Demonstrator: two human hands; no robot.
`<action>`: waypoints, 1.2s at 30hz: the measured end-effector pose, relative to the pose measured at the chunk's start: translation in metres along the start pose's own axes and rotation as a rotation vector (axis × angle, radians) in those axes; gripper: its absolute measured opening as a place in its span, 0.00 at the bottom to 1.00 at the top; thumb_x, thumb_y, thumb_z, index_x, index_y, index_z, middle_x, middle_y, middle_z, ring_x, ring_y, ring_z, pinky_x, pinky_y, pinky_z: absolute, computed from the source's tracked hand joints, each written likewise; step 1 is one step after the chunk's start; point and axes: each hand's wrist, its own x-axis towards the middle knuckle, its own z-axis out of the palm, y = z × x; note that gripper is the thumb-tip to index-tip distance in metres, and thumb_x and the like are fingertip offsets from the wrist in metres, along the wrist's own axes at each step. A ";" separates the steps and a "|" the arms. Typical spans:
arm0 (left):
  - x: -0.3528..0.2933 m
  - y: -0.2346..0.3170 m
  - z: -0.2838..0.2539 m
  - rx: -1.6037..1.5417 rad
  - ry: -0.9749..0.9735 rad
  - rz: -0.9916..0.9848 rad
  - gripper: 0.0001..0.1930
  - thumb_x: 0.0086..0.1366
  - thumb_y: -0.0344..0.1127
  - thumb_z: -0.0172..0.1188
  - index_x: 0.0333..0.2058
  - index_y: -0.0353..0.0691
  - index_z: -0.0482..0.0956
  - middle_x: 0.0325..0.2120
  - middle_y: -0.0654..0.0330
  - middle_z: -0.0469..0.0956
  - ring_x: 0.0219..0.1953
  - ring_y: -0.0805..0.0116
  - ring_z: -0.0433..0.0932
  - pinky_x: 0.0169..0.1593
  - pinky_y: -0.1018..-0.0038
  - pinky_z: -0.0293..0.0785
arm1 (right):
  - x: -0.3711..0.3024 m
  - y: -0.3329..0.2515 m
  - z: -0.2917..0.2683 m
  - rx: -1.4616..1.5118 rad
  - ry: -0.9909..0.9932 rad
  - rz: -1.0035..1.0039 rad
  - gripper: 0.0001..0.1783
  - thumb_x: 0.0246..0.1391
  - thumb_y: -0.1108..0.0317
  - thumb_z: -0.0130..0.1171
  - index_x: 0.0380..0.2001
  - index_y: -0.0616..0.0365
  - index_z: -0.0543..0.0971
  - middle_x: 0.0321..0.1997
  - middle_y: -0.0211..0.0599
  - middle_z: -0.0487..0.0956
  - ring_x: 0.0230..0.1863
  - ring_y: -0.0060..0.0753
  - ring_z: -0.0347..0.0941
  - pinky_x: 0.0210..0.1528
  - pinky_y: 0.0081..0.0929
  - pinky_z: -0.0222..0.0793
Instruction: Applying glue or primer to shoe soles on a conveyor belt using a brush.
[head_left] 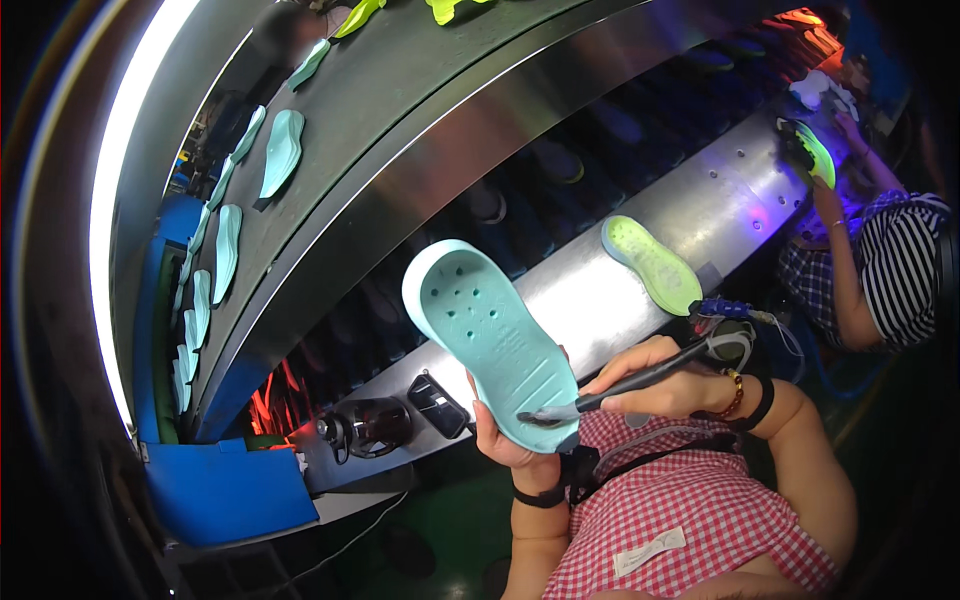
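Observation:
My left hand (pixel 500 442) grips the toe or heel end of a light blue shoe sole (pixel 490 335), tilted with its hollow inner side up. Small holes dot the sole's far end, and ridges cross its near part. In my right hand (pixel 665 388) is a black-handled brush (pixel 645 377), fingers closed round the handle. Its tip touches the sole's inner face near the end by my left hand, where a dark wet-looking patch shows. A yellow-green shoe sole (pixel 655 268) lies on the metal bench beyond my right hand.
A phone (pixel 438 405) and a dark bottle (pixel 375 428) sit at the bench's left end. A conveyor belt (pixel 370 120) curves above, carrying light blue sole pieces (pixel 283 150). Shoes fill a dark rack below it. At right, a co-worker's hands (pixel 828 200) hold a yellow-green shoe.

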 end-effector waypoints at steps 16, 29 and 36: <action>0.013 0.010 -0.006 0.163 -0.066 0.029 0.30 0.56 0.44 0.48 0.58 0.45 0.54 0.55 0.49 0.58 0.52 0.46 0.63 0.53 0.49 0.60 | 0.021 -0.024 -0.025 -0.255 -0.203 -0.028 0.11 0.43 0.73 0.60 0.34 0.62 0.79 0.31 0.41 0.79 0.32 0.24 0.75 0.35 0.16 0.70; 0.017 0.017 0.018 0.292 -0.011 -0.525 0.28 0.59 0.37 0.46 0.56 0.31 0.53 0.52 0.47 0.62 0.52 0.56 0.65 0.56 0.64 0.61 | 0.016 -0.029 -0.045 -0.375 -0.511 -0.241 0.10 0.46 0.73 0.55 0.35 0.60 0.77 0.37 0.40 0.78 0.38 0.36 0.76 0.42 0.25 0.70; 0.018 0.016 0.031 0.362 -0.013 -0.759 0.26 0.59 0.34 0.49 0.54 0.27 0.57 0.48 0.47 0.67 0.48 0.60 0.70 0.53 0.69 0.66 | 0.018 -0.037 -0.065 -0.506 -0.712 -0.142 0.15 0.43 0.74 0.55 0.38 0.56 0.75 0.39 0.38 0.78 0.41 0.39 0.74 0.40 0.30 0.68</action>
